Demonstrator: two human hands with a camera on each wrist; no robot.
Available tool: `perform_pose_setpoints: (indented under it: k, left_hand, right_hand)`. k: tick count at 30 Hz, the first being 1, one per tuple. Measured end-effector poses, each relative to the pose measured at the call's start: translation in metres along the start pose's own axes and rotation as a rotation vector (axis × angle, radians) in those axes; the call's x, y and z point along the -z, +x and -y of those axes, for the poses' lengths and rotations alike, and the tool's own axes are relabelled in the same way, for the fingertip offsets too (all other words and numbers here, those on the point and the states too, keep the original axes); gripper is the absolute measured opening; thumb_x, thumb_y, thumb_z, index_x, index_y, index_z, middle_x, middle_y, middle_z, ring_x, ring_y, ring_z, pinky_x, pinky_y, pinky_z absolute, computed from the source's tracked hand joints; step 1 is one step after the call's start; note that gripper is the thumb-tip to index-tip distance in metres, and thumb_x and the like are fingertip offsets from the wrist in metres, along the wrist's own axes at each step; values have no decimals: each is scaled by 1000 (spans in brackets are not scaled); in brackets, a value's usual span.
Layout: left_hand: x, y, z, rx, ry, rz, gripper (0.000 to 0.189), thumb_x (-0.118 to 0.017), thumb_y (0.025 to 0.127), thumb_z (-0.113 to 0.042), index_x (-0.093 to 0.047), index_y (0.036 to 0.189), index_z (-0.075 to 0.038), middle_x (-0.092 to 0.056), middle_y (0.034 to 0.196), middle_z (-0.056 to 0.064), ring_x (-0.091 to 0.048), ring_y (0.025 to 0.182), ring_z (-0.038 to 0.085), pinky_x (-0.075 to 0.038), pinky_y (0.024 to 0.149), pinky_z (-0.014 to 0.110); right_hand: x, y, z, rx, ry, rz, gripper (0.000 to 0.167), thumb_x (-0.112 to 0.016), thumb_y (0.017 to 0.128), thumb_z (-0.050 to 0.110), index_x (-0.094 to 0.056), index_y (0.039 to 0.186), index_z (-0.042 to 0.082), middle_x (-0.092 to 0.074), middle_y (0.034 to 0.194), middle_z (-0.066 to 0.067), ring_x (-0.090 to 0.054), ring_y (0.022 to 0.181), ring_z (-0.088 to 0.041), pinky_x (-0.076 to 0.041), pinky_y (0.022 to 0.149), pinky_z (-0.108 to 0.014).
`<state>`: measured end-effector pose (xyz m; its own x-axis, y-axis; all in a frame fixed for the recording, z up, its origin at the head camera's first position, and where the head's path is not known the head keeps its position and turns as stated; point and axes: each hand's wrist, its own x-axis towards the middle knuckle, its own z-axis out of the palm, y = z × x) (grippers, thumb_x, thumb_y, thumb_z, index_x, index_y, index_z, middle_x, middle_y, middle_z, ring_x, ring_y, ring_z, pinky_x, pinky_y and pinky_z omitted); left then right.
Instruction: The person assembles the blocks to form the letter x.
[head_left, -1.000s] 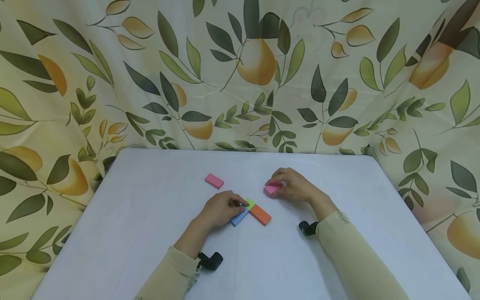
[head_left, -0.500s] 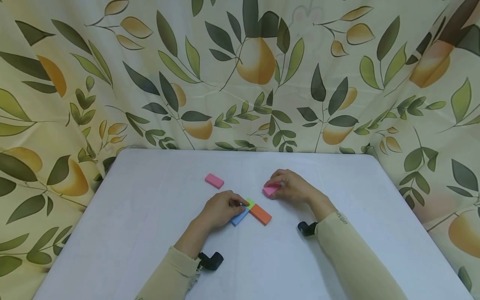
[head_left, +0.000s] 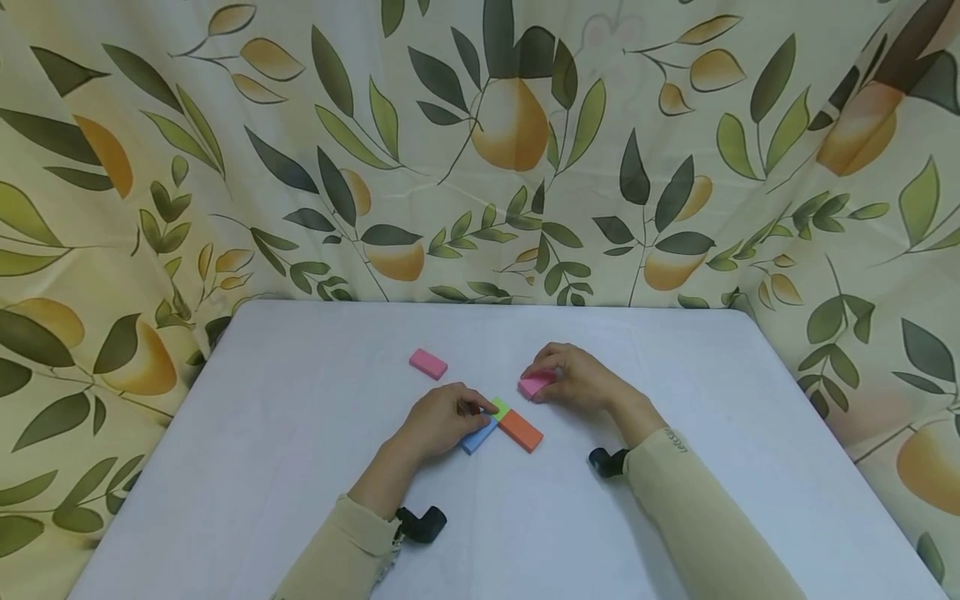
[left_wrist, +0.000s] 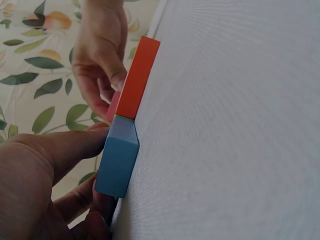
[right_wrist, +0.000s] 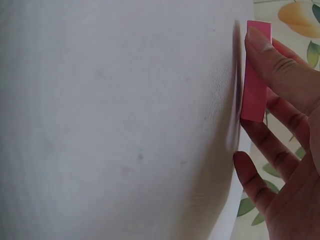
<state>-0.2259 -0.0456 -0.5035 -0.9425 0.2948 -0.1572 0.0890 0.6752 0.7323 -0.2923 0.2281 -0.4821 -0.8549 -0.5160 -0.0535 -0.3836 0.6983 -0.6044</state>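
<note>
Held pink block (head_left: pixel 535 387) sitting off the green corner, on the table's far-and-right side

Right hand (head_left: pixel 579 381) is pinching this block between thumb and fingers. Whether its underside is touching the table (head_left: pixel 247 500): cannot tell.

Left hand (head_left: pixel 442 419) is resting with bent fingers on the blue block (head_left: pixel 477 438), by its join with the green block (head_left: pixel 500 408); pinching or only pressing, cannot tell. The orange block (head_left: pixel 521 430) is running from the green toward the table's near right corner.

Key relation, my reading: the gap between held block and green block. The held block's long axis appears to be lying roughly parallel to the blue's and across the orange's. Right hand is holding it; left hand is sitting nearer the join.

Second pink block (head_left: pixel 428 363) is lying apart, toward the far edge, nearer the left hand.
</note>
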Motion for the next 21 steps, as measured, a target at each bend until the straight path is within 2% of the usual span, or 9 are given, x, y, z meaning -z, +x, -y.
perform_pose_setpoints:
  k: [12, 21]
  left_hand:
    - [0, 0, 0, -20, 0, 2, 14, -75, 96, -32, -79, 107, -39, -65, 95, -11, -58, 87, 14, -47, 75, 33]
    - [1, -1, 1, -42, -8, -8, 14, -75, 96, -31, -79, 106, -39, -66, 97, -11, -59, 89, 13, -48, 77, 33]
  right_hand:
    - [-5, 1, 4, -14, 26, 16, 33, -89, 82, 21, -81, 113, 26, -67, 116, 5, -58, 113, -19, -49, 101, -44]
    - [-7, 4, 9, 6, -34, 26, 31, -88, 83, 28, -80, 112, 30, -67, 116, 8, -56, 116, -19, -47, 103, -47]
